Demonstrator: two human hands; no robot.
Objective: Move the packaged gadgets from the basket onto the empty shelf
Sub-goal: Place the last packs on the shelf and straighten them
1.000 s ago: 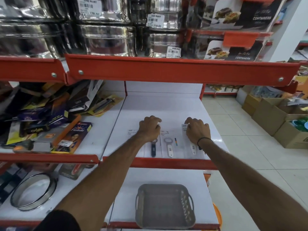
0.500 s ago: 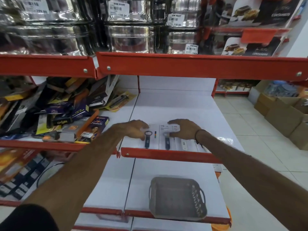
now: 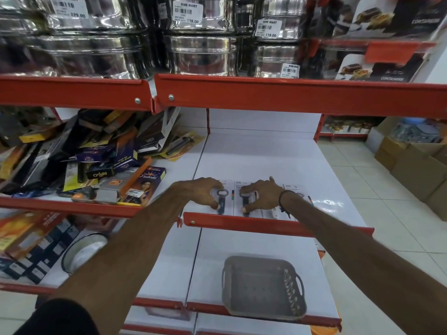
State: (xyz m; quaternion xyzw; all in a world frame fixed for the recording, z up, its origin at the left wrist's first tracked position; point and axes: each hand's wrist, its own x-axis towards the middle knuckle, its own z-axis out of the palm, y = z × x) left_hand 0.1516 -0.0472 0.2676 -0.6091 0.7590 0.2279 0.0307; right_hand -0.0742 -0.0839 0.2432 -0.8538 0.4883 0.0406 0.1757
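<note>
Several packaged gadgets on white cards lie side by side near the front edge of the white shelf (image 3: 261, 153). My left hand (image 3: 202, 192) rests on the leftmost pack (image 3: 222, 201), which holds a dark-handled opener, thumb and fingers curled around its card. My right hand (image 3: 262, 195) presses on the neighbouring pack (image 3: 244, 201), with a black band at the wrist. Another pack (image 3: 294, 189) with a white tool lies to the right, partly hidden by that wrist. The grey basket (image 3: 263, 286) stands on the lower shelf and looks empty.
Boxed goods are heaped on the left shelf section (image 3: 96, 160). Steel tins (image 3: 203, 52) fill the shelf above, behind a red rail (image 3: 290, 95). A round tin (image 3: 84, 252) sits lower left. Cardboard boxes (image 3: 416, 165) stand on the tiled floor at right.
Both hands have slid to the left along the shelf front, pushing the packs closer together. The camera has moved closer and to the right.
</note>
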